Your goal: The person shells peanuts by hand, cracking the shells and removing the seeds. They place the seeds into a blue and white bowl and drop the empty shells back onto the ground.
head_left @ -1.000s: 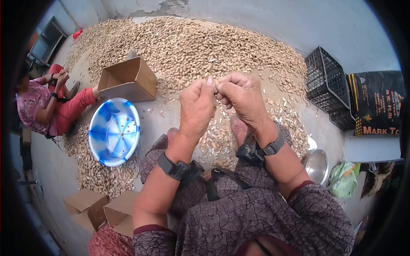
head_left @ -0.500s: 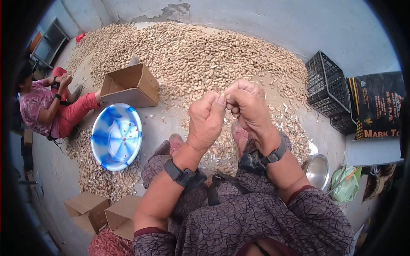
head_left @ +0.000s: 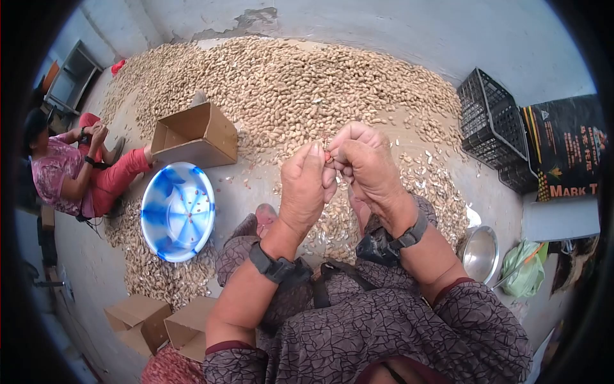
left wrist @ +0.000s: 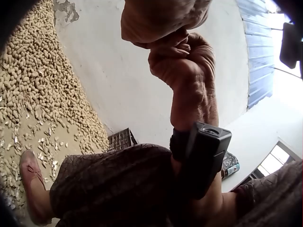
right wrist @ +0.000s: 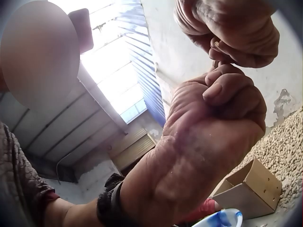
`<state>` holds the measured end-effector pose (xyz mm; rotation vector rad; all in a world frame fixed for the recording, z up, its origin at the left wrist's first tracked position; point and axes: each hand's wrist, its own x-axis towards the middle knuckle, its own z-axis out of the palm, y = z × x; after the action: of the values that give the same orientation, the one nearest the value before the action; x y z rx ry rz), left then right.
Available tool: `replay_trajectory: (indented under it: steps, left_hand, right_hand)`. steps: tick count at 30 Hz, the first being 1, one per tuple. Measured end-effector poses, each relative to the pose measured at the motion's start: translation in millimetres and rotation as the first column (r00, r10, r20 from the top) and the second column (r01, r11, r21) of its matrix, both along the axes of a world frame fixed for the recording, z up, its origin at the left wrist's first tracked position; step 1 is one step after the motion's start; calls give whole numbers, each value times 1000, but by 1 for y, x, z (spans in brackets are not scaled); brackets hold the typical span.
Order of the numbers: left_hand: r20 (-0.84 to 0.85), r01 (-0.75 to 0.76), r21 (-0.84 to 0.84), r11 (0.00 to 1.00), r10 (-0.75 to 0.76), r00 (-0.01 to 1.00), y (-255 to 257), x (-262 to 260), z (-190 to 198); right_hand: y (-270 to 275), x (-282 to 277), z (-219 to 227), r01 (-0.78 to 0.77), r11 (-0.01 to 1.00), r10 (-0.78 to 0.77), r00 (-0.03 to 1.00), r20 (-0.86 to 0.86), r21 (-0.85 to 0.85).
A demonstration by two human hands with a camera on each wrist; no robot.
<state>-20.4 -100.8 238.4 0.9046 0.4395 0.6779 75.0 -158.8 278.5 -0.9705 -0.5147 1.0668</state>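
Fingertip to fingertip, my left hand [head_left: 302, 189] and right hand [head_left: 369, 168] meet above the floor in the head view. Between them they pinch a peanut [head_left: 328, 155], its reddish kernel peeking out at the fingertips. The other fingers of both hands are curled in. In the right wrist view the left hand [right wrist: 215, 127] stands below the right one [right wrist: 232, 28], and the fingers hide the peanut. Behind the hands spreads a large heap of unshelled peanuts [head_left: 275, 83]. Broken shells [head_left: 435, 192] lie around my feet.
A blue-and-white basin [head_left: 152, 214] with a few kernels stands at the left, near an open cardboard box [head_left: 192, 144]. Another person [head_left: 70, 169] sits beyond it. Black crates [head_left: 489, 118], a printed sack [head_left: 569, 147] and a metal bowl [head_left: 480, 253] are at the right.
The fingertips have shifted against each other, and a reddish kernel now shows between them. Both hands sit slightly lower in the head view than one second ago.
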Motion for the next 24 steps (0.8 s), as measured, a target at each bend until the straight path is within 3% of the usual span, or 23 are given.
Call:
replay_trajectory:
  steps: [7, 9, 11, 17, 20, 24]
  left_hand:
    - [59, 75, -38, 996, -72, 996, 2, -1, 1]
    - [-8, 95, 60, 994, -94, 996, 3, -2, 5]
    - [-12, 114, 96, 989, -114, 993, 5, -2, 6]
    - [57, 237, 39, 971, -239, 969, 9, -9, 9]
    - [81, 274, 20, 962, -275, 958, 10, -10, 9]
    - [85, 317, 9, 948, -317, 945, 13, -13, 10]
  right_hand:
    - [-2, -3, -6, 58, 998, -61, 984, 165, 22]
    - [-1, -1, -7, 63, 998, -67, 981, 181, 31]
    - [-1, 3, -8, 152, 988, -154, 940, 306, 30]
    - [-5, 4, -1, 53, 998, -59, 941, 332, 28]
    - [-6, 6, 1, -6, 998, -9, 965, 261, 58]
    - [-5, 10, -4, -6, 999, -9, 956, 295, 48]
